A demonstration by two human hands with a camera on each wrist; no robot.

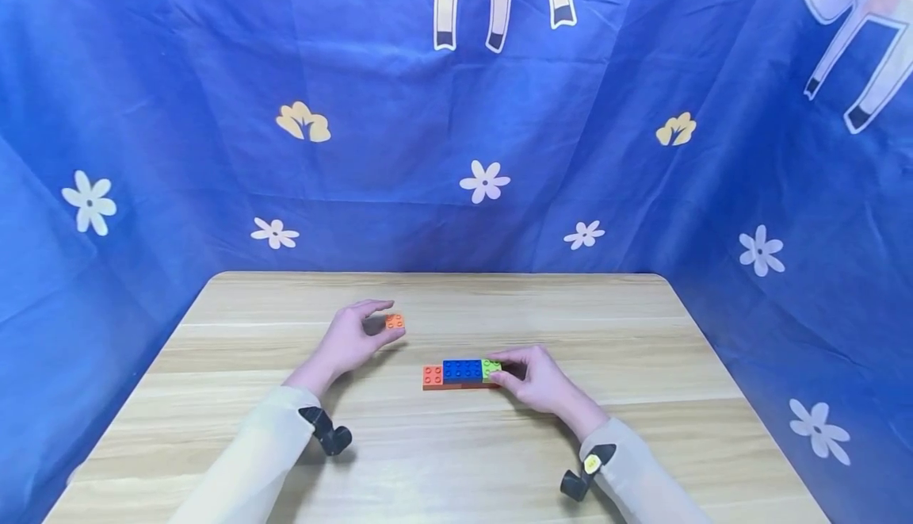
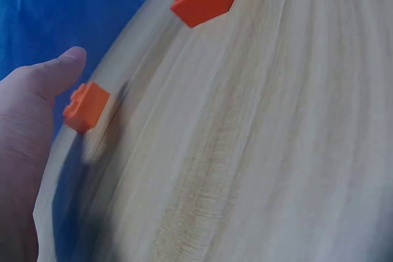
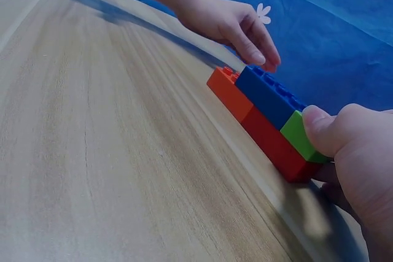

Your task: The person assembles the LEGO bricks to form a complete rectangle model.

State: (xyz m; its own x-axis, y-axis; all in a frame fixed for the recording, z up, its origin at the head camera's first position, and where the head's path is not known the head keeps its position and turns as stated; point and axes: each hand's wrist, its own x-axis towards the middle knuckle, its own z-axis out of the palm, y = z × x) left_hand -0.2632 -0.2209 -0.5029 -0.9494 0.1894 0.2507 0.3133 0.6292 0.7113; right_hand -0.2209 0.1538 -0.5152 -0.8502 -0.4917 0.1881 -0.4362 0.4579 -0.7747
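My left hand (image 1: 349, 338) is spread around a small orange building block (image 1: 395, 321) that sits on the table, its thumb in front and fingers behind. In the left wrist view a gap shows between the thumb (image 2: 58, 72) and that block. Over to the right, my right hand (image 1: 540, 381) pinches a lime-green block (image 3: 303, 137) at the right end of a low stack. Beside the green one lies a long blue block (image 1: 462, 370) in the upper layer. Beneath them run a red block (image 3: 285, 151) and, at the left end, an orange block (image 1: 432, 376) with bare studs.
The light wood table (image 1: 456, 460) carries the blocks. A blue printed curtain (image 1: 385, 191) hangs behind it and along both sides. Each wrist wears a small black camera, the left camera (image 1: 331, 434) and the right camera (image 1: 581, 478), close above the tabletop.
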